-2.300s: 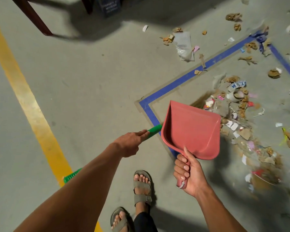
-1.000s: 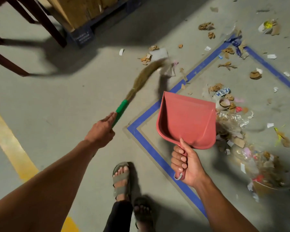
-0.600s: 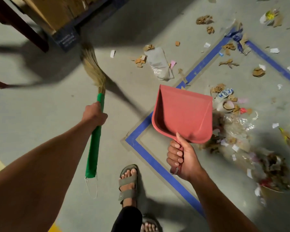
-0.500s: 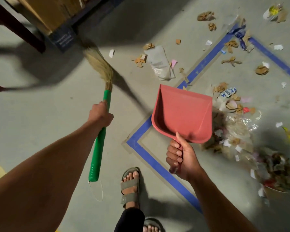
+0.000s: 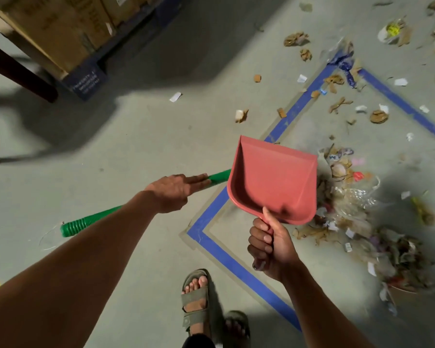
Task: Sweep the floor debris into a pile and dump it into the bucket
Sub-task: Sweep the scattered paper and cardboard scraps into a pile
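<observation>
Two hands are busy over the concrete floor. The right hand has its grip curled tight round the handle of the red dustpan, thumb lying up along the stem. The pan stands up and away from that grip, its open mouth pointing toward the far floor, and it is carried in the air rather than resting down.

The left hand holds the green broom handle, with the forefinger stretched along the shaft and the other fingers folded under it. The handle's ribbed end sticks out behind the grip, toward the near left; ahead of the grip the shaft runs on and vanishes behind the pan's left wall, so the bristles are out of sight.

Most of the debris lies just right of the pan and the right-hand grip: crumpled brown paper, clear plastic film, white scraps and a red bit, in a loose drift trailing toward the near right. More scraps are strewn well beyond the pan. A tan rim at the near right edge, half under the litter, could be the bucket; I cannot tell.

Blue tape marks a corner on the floor under and between the two grips. Cardboard boxes sit far off beyond the left hand. A sandalled foot stands just below the right hand.
</observation>
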`<state>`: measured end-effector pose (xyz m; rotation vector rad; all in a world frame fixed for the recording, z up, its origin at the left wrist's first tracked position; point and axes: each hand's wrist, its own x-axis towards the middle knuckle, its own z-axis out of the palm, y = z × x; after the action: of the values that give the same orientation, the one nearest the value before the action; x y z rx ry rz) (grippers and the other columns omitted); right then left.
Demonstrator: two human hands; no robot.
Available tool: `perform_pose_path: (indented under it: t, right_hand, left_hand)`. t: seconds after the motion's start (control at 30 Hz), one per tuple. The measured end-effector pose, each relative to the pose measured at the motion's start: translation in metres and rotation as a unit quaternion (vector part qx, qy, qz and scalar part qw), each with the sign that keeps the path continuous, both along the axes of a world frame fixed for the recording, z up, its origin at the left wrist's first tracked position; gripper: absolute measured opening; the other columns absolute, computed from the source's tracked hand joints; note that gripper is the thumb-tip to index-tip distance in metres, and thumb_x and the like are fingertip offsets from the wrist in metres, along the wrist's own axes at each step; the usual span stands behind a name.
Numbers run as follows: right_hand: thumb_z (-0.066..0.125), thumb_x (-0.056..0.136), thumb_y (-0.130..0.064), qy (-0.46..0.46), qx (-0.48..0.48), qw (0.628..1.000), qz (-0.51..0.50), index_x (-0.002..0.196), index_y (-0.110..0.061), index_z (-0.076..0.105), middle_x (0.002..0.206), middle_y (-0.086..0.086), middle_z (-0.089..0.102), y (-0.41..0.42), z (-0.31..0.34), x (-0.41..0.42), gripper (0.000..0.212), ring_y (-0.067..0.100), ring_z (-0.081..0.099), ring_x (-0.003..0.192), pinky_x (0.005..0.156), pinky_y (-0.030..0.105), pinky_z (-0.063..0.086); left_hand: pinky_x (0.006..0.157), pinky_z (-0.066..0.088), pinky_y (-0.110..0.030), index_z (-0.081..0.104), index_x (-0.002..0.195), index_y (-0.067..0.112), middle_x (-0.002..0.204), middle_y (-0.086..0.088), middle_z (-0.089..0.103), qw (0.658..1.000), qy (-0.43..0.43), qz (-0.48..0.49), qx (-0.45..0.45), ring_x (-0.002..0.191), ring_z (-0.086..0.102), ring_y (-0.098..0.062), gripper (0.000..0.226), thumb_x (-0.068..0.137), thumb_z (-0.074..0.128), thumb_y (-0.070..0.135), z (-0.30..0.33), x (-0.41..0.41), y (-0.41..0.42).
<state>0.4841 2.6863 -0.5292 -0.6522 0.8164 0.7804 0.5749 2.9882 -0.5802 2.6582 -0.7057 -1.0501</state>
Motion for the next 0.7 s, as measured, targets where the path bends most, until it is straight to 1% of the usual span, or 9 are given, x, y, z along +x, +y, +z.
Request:
perform_pose_path:
  t: [0.1,0.17,0.23,0.3,0.37,0.43,0.5,0.57,0.7]
  right_hand:
    - [0.058,0.102,-0.051,-0.004,0.009,1.000,-0.003,0.071,-0.022,0.039,0.055,-0.006,0.020,-0.009,0.005,0.003,0.047,0.007,0.016,0.039,0.038,0.024,0.010]
    - [0.058,0.102,-0.051,-0.003,0.008,1.000,-0.002,0.070,-0.022,0.040,0.055,-0.006,0.019,-0.014,0.007,0.001,0.046,0.007,0.018,0.038,0.037,0.023,0.012]
    - [0.058,0.102,-0.050,-0.003,0.005,1.000,-0.001,0.070,-0.022,0.040,0.056,-0.006,0.019,-0.022,0.008,-0.002,0.047,0.006,0.018,0.038,0.038,0.022,0.012]
    - [0.058,0.102,-0.050,-0.001,0.003,1.000,0.003,0.069,-0.022,0.040,0.056,-0.006,0.019,-0.028,0.010,-0.004,0.047,0.006,0.018,0.038,0.038,0.022,0.012]
    - [0.058,0.102,-0.049,0.004,0.000,1.000,0.006,0.069,-0.022,0.039,0.056,-0.006,0.018,-0.035,0.011,-0.007,0.047,0.007,0.017,0.038,0.038,0.023,0.011]
    - [0.057,0.102,-0.049,0.011,0.000,1.000,0.004,0.068,-0.022,0.039,0.056,-0.006,0.018,-0.041,0.011,-0.009,0.048,0.008,0.014,0.040,0.039,0.023,0.010]
    - [0.056,0.102,-0.049,0.020,0.001,1.000,0.003,0.067,-0.022,0.038,0.055,-0.006,0.019,-0.048,0.010,-0.011,0.048,0.008,0.014,0.039,0.039,0.024,0.009]
    - [0.056,0.102,-0.049,0.022,0.007,1.000,0.004,0.068,-0.022,0.038,0.054,-0.006,0.021,-0.055,0.007,-0.015,0.048,0.008,0.018,0.037,0.039,0.025,0.009]
    - [0.057,0.101,-0.050,0.028,0.009,1.000,0.005,0.068,-0.022,0.039,0.053,-0.006,0.022,-0.067,0.003,-0.026,0.047,0.008,0.019,0.037,0.042,0.026,0.006]
  left_hand:
    - [0.089,0.055,-0.039,0.005,0.162,0.049,0.170,0.022,0.007,0.997,-0.055,0.036,-0.029,0.119,0.060,-0.031,0.097,0.088,0.049,0.006,0.001,0.001,0.013]
    - [0.098,0.055,-0.042,0.016,0.163,0.044,0.170,0.017,0.017,0.989,-0.083,0.109,-0.055,0.125,0.061,-0.035,0.096,0.083,0.054,0.007,0.000,0.000,0.025]
    - [0.110,0.049,-0.042,0.023,0.163,0.038,0.169,0.013,0.024,0.972,-0.103,0.198,-0.066,0.134,0.056,-0.033,0.095,0.082,0.058,0.006,0.003,-0.003,0.034]
    - [0.116,0.043,-0.042,0.024,0.164,0.031,0.169,0.004,0.026,0.952,-0.115,0.280,-0.036,0.139,0.052,-0.036,0.091,0.084,0.060,0.007,0.008,-0.005,0.040]
    - [0.107,0.048,-0.045,0.023,0.163,0.025,0.164,-0.011,0.038,0.930,-0.106,0.352,0.029,0.129,0.055,-0.045,0.087,0.086,0.060,0.008,0.010,-0.002,0.042]
    - [0.083,0.051,-0.045,0.032,0.154,0.016,0.140,-0.025,0.055,0.899,-0.079,0.423,0.085,0.107,0.061,-0.048,0.073,0.087,0.060,0.010,0.013,0.002,0.039]
    - [0.070,0.047,-0.041,0.043,0.140,0.008,0.115,-0.021,0.058,0.870,-0.037,0.473,0.131,0.090,0.059,-0.040,0.053,0.090,0.062,0.012,0.017,0.006,0.031]
    - [0.069,0.046,-0.040,0.048,0.137,0.004,0.106,-0.016,0.052,0.867,-0.005,0.466,0.175,0.090,0.058,-0.037,0.050,0.091,0.064,0.015,0.019,0.006,0.015]
    - [0.079,0.052,-0.043,0.044,0.140,0.006,0.122,-0.021,0.057,0.910,-0.011,0.389,0.142,0.106,0.061,-0.043,0.053,0.089,0.059,0.008,0.018,-0.002,-0.032]
